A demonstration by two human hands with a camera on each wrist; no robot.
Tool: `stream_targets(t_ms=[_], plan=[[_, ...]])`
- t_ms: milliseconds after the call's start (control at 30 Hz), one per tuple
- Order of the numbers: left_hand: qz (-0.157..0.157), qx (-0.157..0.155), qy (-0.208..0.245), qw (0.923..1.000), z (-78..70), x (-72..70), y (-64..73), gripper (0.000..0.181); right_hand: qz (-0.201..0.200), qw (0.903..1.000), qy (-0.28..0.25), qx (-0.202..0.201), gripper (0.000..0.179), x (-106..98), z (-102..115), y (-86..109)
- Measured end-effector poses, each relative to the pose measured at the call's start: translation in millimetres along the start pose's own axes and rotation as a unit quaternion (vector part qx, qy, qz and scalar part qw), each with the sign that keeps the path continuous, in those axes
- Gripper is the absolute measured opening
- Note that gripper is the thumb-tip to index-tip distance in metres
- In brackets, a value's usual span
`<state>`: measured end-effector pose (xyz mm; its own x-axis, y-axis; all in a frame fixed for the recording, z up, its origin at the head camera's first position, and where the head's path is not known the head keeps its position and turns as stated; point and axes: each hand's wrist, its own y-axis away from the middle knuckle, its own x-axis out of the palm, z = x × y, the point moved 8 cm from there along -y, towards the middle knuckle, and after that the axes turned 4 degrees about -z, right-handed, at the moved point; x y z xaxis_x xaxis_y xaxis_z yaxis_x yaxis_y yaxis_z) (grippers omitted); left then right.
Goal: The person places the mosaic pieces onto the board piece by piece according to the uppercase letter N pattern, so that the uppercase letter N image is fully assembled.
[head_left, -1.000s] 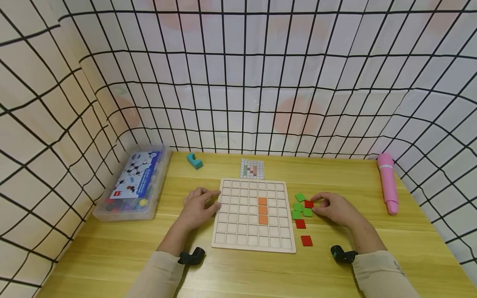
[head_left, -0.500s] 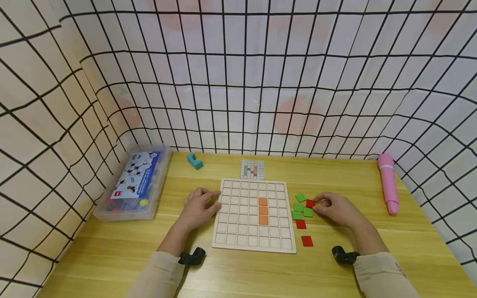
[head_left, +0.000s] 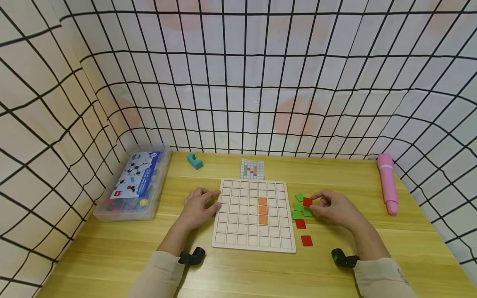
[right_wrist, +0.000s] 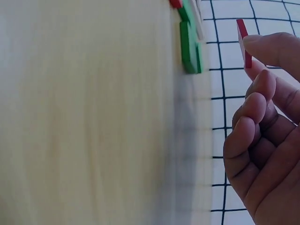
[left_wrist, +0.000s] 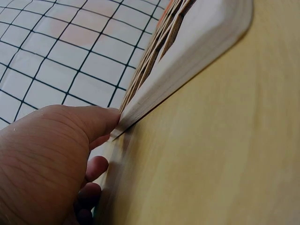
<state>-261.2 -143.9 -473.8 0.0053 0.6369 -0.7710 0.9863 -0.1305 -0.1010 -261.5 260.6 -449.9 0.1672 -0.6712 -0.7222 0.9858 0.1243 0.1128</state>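
Between thumb and forefinger, my right hand (head_left: 333, 209) pinches a red square tile (head_left: 307, 201); the right wrist view shows the tile (right_wrist: 245, 44) lifted off the table. Below it lie several green tiles (head_left: 298, 207), and two more red tiles (head_left: 307, 240) lie nearer the front. My left hand (head_left: 197, 209) rests on the table, with thumb and forefinger touching the left edge of the wooden grid board (head_left: 231, 248). In the left wrist view the thumb meets the board's rim (left_wrist: 187, 61). Three orange tiles (head_left: 263, 210) sit in one column of the board.
A small printed pattern card (head_left: 252, 169) lies behind the board. To the left stand a clear plastic box (head_left: 134, 182) with a blue label and a teal block (head_left: 194, 161). A pink marker-shaped object (head_left: 388, 184) lies at the far right. Grid-patterned cloth encloses the table's back and sides.
My right hand has lifted the red tile from the table and shifted it slightly left and up. The left hand and the board have not moved.
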Motion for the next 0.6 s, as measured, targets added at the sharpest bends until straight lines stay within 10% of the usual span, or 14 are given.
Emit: stream_targets(t_ms=[600], plan=[[-0.003, 0.008, -0.004, 1.0000, 1.8, 1.5, -1.7, 0.045, 0.010, 0.9984, -0.045, -0.032, 0.028, 16.3, 38.0, 14.3]])
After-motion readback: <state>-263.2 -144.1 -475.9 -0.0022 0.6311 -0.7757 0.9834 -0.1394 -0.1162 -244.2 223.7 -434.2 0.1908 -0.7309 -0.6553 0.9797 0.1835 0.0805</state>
